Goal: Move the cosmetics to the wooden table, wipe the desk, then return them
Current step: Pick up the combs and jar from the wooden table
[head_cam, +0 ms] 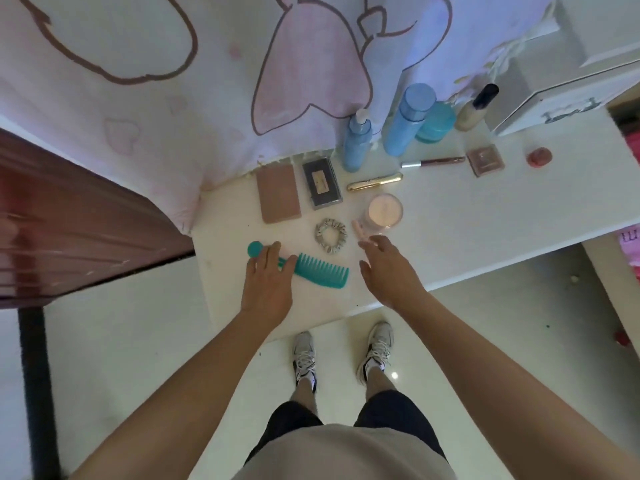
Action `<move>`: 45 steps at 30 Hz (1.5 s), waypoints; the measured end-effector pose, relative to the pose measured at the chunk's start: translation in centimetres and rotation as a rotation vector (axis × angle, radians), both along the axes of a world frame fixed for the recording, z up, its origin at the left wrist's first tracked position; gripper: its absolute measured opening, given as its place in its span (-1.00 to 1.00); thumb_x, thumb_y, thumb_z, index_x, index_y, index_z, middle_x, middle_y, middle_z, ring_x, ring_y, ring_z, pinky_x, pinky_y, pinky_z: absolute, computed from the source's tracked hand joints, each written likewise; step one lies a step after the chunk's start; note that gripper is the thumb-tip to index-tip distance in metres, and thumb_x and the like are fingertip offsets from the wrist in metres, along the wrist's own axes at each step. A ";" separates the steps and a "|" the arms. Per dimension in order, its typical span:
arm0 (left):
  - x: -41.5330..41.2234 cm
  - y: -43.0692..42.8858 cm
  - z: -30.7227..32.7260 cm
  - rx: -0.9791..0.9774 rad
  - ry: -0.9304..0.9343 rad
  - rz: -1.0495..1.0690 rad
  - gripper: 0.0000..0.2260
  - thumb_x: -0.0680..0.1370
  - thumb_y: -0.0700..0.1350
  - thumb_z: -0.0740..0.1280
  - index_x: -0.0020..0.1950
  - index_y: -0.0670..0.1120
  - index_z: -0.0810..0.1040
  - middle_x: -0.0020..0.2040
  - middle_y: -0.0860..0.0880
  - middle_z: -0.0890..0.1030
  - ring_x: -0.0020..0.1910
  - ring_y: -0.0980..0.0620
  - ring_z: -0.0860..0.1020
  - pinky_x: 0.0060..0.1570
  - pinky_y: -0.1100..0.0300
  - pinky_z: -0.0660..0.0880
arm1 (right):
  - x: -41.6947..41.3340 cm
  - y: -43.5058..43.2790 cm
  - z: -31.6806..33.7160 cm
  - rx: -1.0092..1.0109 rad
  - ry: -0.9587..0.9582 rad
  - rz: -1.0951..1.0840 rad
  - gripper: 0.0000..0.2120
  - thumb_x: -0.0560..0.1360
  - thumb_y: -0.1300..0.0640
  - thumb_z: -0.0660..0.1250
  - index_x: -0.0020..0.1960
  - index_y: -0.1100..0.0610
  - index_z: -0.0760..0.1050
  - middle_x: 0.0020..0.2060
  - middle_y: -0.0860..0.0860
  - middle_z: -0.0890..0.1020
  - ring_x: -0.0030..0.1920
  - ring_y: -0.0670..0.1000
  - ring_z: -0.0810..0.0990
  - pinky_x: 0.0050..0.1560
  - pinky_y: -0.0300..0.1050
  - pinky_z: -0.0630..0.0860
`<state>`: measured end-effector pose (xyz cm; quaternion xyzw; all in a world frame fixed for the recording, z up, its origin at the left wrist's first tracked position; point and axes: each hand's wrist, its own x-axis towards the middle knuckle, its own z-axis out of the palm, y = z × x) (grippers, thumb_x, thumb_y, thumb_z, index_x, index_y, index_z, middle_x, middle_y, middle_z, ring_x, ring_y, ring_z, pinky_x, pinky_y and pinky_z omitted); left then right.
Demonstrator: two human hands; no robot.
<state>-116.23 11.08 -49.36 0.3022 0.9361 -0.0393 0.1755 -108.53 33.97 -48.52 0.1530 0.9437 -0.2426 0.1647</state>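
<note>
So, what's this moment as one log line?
left hand: touches teal comb | right hand: open, near pink clip | white desk: uncleared

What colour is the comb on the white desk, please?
The comb is teal, clearest in the head view.

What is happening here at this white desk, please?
A person stands at the white desk. The left hand rests with its fingers laid over the handle of the teal comb. The right hand is open and holds nothing, near a small pink clip. The blue bottles, the scrunchie and the other cosmetics in view all sit on the desk.
</note>
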 end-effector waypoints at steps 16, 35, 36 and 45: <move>-0.8 -0.6 6.4 -0.011 0.093 0.135 -0.48 0.65 0.11 -0.11 0.59 -0.03 0.10 0.59 -0.19 0.00 0.56 -0.19 -0.01 0.47 -0.25 0.04 | -0.6 0.1 6.3 0.048 0.190 0.132 -0.54 0.65 -0.04 0.16 0.49 0.10 0.31 0.51 0.16 0.28 0.42 0.21 0.37 0.29 0.15 0.45; 18.6 -26.3 22.7 0.036 0.673 1.032 -0.47 0.64 0.15 -0.05 0.56 -0.04 0.14 0.58 -0.20 0.03 0.55 -0.24 0.01 0.42 -0.37 0.03 | -0.2 -25.2 16.3 0.017 0.701 0.828 -0.32 0.62 -0.26 0.05 0.61 0.02 -0.03 0.59 0.16 -0.08 0.58 0.22 -0.10 0.54 0.20 -0.08; 20.2 -28.3 23.5 0.046 0.699 1.059 -0.48 0.65 0.15 -0.04 0.57 -0.03 0.13 0.58 -0.20 0.02 0.55 -0.24 0.00 0.42 -0.37 0.02 | 0.6 -27.3 17.2 0.013 0.727 0.845 -0.32 0.61 -0.26 0.07 0.61 0.04 -0.01 0.59 0.16 -0.05 0.58 0.22 -0.08 0.54 0.20 -0.06; 40.7 -47.4 26.9 -0.036 0.804 1.315 -0.45 0.63 0.17 -0.09 0.58 -0.03 0.11 0.58 -0.22 -0.02 0.56 -0.21 -0.08 0.45 -0.31 -0.05 | 13.3 -53.4 21.9 -0.037 0.806 1.132 -0.32 0.62 -0.26 0.00 0.61 0.06 -0.06 0.58 0.20 -0.14 0.58 0.23 -0.11 0.55 0.20 -0.04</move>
